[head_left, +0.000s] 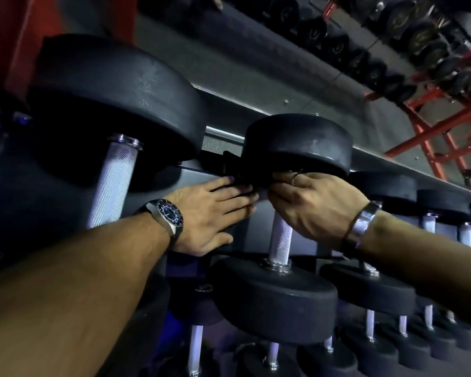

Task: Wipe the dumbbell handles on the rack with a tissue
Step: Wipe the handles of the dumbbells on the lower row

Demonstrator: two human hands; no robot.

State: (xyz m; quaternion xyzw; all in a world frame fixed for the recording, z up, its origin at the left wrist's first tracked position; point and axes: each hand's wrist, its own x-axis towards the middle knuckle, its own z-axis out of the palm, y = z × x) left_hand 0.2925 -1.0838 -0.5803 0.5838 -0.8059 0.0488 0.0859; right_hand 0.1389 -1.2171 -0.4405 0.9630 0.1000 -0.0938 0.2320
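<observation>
Reaching in from the lower left, your left hand (212, 213) lies flat with its fingers straight against the grey rack rail (193, 176), fingertips touching a dark block just under the far head of the middle dumbbell (297, 144); it grips nothing. Your right hand (314, 205) sits just beside it, fingers curled around the top of that dumbbell's knurled handle (280, 240), right below the far head. You wear a watch (169, 214) on the left wrist and a metal bracelet (363, 223) on the right. The tissue is not clearly visible: something pale may be pinched under your right fingers, but the light is too dim to tell. The handle runs down to the near head (275, 297), which rests at the front of the rack. To the left stands a larger dumbbell (114, 104) with its own bright handle (113, 183), untouched. More dumbbells line the rack to the right and on the tier below, and a red frame (433, 126) stands well behind.
</observation>
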